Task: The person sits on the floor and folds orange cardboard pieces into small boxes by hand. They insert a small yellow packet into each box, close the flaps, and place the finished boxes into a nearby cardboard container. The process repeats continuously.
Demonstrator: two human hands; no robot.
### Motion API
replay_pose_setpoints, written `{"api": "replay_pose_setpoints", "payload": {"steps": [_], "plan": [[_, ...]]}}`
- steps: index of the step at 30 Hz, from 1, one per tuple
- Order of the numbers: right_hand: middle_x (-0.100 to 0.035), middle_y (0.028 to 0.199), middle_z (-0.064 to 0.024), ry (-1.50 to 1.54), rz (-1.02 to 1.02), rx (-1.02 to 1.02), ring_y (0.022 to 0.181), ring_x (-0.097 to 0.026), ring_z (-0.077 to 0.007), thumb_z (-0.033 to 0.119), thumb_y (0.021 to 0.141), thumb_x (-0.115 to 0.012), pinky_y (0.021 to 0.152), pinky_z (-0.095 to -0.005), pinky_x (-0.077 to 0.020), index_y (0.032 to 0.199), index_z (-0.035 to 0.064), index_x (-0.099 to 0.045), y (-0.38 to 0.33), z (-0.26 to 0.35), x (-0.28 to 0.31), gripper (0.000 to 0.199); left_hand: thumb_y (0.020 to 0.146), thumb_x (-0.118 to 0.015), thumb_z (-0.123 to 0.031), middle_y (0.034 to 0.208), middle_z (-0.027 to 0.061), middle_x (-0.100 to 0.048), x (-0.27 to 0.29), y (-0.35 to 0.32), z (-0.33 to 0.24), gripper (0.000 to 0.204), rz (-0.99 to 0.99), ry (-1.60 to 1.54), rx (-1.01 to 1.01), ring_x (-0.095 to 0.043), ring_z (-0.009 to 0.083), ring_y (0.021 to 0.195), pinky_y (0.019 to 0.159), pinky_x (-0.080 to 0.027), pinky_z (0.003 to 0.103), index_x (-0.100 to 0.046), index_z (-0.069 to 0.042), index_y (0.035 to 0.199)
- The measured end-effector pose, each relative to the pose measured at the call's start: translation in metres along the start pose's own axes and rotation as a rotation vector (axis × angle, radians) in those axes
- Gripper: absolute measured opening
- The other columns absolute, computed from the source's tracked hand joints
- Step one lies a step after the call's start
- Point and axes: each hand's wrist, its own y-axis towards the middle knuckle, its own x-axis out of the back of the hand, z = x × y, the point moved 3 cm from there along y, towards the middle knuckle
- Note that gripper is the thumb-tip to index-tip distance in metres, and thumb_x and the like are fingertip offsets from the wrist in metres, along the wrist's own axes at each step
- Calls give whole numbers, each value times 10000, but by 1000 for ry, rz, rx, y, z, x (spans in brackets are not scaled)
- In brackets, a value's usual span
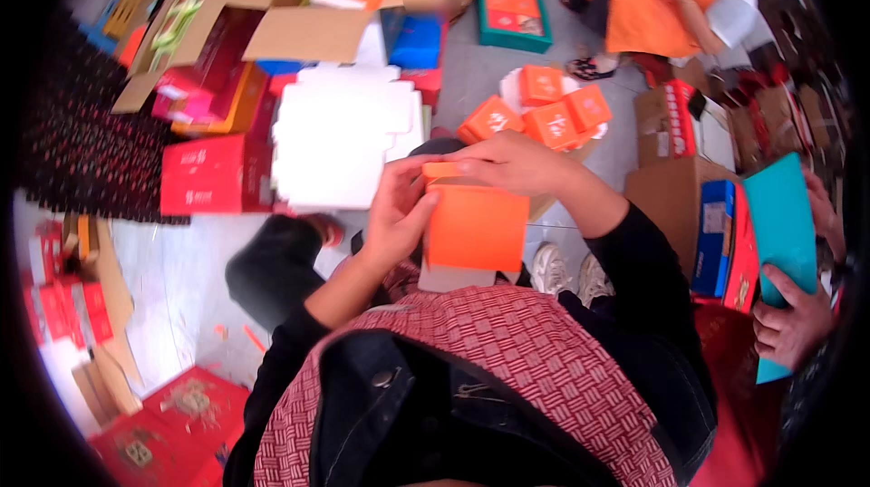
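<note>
An orange cardboard box [478, 229] is between my hands, just above my lap, with a pale flap sticking out at its lower end. My left hand [399, 211] grips its left side, the thumb lying along the edge. From the right, my right hand [512, 163] reaches over the upper edge, its fingers bent at a narrow orange flap [441, 170] there; some fingertips are hidden behind the box. Beyond my hands, several similar orange boxes [550, 125] sit in a group. A stack of white flat cardboard sheets [335, 129] is left of them.
Red boxes [216, 174] and open brown cartons [304, 34] stand at the left and back. A green tray [515, 9] holds orange boxes. One person in orange [634, 11] sits at the far right; another person's hands [793, 315] hold a teal sheet [784, 224] close on my right.
</note>
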Motion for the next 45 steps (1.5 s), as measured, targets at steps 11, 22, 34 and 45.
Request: {"api": "replay_pose_setpoints", "payload": {"steps": [11, 22, 34, 45], "plan": [[-628, 947, -177, -19, 33, 17, 880, -614, -298, 241, 930, -482, 761, -346, -470, 1216, 61, -558, -1, -3, 8, 346, 867, -494, 55, 1304, 134, -410, -1, 8, -4, 414, 36, -11, -6, -380, 223, 1269, 1091, -269, 383, -360, 4, 1255], [-615, 911, -179, -134, 68, 42, 857, -602, -316, 185, 907, -480, 749, -370, -468, 1171, 40, -564, 2, 1, 8, 312, 884, -425, 80, 1329, 143, -417, 6, 8, -3, 400, 91, 12, 45, -384, 214, 1278, 1078, -291, 356, -361, 9, 1272], [-614, 869, -138, -525, 55, 27, 865, -589, -321, 234, 883, -509, 736, -420, -461, 1020, 59, -638, 14, 17, 5, 257, 910, -452, 29, 1342, 130, -407, 11, 3, 5, 415, 98, 84, 14, -390, 208, 1271, 1063, -302, 338, -353, 11, 1313], [-586, 847, -111, -646, 232, -121, 888, -562, -274, 295, 904, -508, 759, -386, -431, 1025, 107, -672, 27, 33, 12, 278, 912, -453, 39, 1358, 159, -409, 16, 3, 5, 353, 110, 200, 6, -380, 231, 1293, 1067, -315, 357, -414, 8, 1261]]}}
